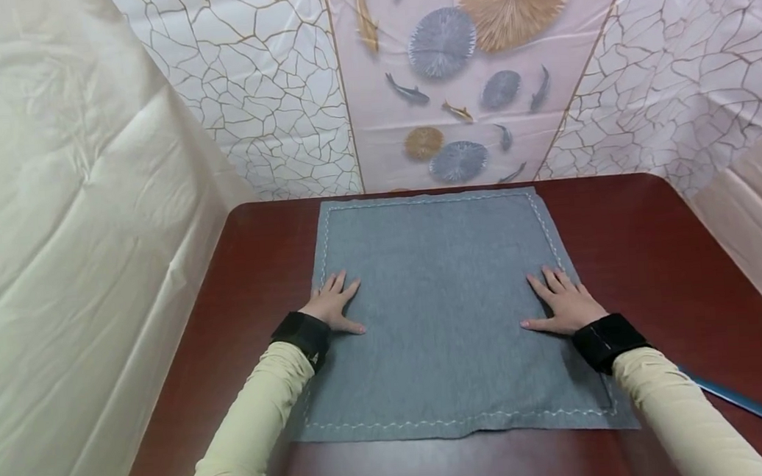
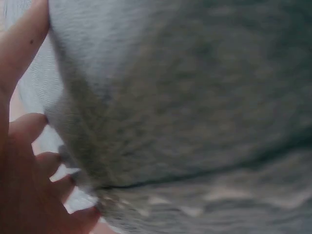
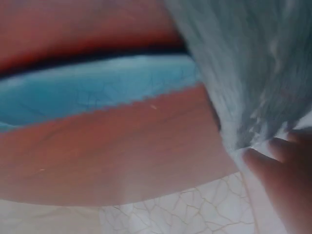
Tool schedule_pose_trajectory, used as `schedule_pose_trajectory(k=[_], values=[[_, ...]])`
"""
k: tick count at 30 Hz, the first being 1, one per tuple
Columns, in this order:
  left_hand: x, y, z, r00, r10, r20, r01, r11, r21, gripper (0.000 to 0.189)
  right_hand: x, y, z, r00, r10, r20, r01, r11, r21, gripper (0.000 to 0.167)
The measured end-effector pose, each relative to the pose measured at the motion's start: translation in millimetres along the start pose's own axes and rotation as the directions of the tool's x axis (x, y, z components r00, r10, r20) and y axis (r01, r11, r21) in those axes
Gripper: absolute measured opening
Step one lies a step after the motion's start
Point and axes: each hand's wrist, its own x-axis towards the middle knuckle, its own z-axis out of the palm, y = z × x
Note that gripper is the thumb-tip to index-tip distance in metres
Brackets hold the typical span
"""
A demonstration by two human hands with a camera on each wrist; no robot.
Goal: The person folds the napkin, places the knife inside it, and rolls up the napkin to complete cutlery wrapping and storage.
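Grey cloth (image 1: pixel 442 263) lies nearly flat from far edge of surface (image 1: pixel 654 248) toward near side. Left hand (image 1: pixel 332 304), right hand (image 1: pixel 566 306): fingers spread, resting on cloth's side margins. Spreading looks almost done; remaining, apparently: slight ripple (near hem (image 1: pixel 394 424)).

From my station, the head feed comes through bright and evenly lit, crisp enough to show me wavy white stitching (image 1: pixel 381 424) on the flat grey fabric square (image 1: pixel 438 293). Pale glare washes the near edge of the glossy red-brown table (image 1: pixel 450 469), and the draped cream cloth wall (image 1: pixel 76 237) looks almost bleached at upper left. I see a soft shadow beneath the black right wristband (image 1: pixel 610 341). My left wrist feed is dim, its blurred fabric darkest at upper right; in the right one, the long blue object (image 3: pixel 97 90) is out of focus.
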Motion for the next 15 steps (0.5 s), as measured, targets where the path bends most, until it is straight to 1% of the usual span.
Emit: schedule_pose_trajectory(k=[2, 4, 6, 8, 9, 13, 15], values=[[-2.6, -2.8, 3.8, 0.999, 0.022, -0.041, -0.022, 1.000, 0.006, 0.098, -5.9, -1.4, 2.7, 0.998, -0.055, -0.028, 0.055, 0.998, -0.020, 0.088], [-5.1, -4.7, 7.2, 0.996, 0.036, -0.078, -0.035, 0.999, 0.020, 0.095, -14.7, -4.6, 4.7, 0.994, -0.110, -0.029, 0.109, 0.994, -0.027, 0.086], [-8.9, -5.1, 9.7, 0.994, 0.042, -0.099, -0.038, 0.998, 0.042, 0.090, -25.9, -9.5, 5.7, 0.990, -0.143, -0.013, 0.143, 0.990, -0.008, 0.086], [-14.0, -3.7, 12.1, 0.993, 0.057, -0.108, -0.051, 0.997, 0.058, 0.083, -38.2, -12.5, 6.3, 0.989, -0.151, 0.001, 0.151, 0.989, 0.004, 0.088], [-16.8, -2.6, 13.2, 0.992, 0.069, -0.110, -0.062, 0.996, 0.064, 0.080, -44.1, -12.5, 7.2, 0.988, -0.152, -0.003, 0.152, 0.988, -0.001, 0.088], [-29.0, 0.8, 18.8, 0.985, 0.117, -0.129, -0.105, 0.990, 0.093, 0.069, -69.0, -9.7, 11.7, 0.986, -0.161, -0.048, 0.161, 0.987, -0.023, 0.087], [-36.0, 1.5, 23.2, 0.981, 0.129, -0.146, -0.114, 0.988, 0.108, 0.066, -81.8, -8.2, 16.2, 0.983, -0.169, -0.064, 0.168, 0.985, -0.029, 0.087]])
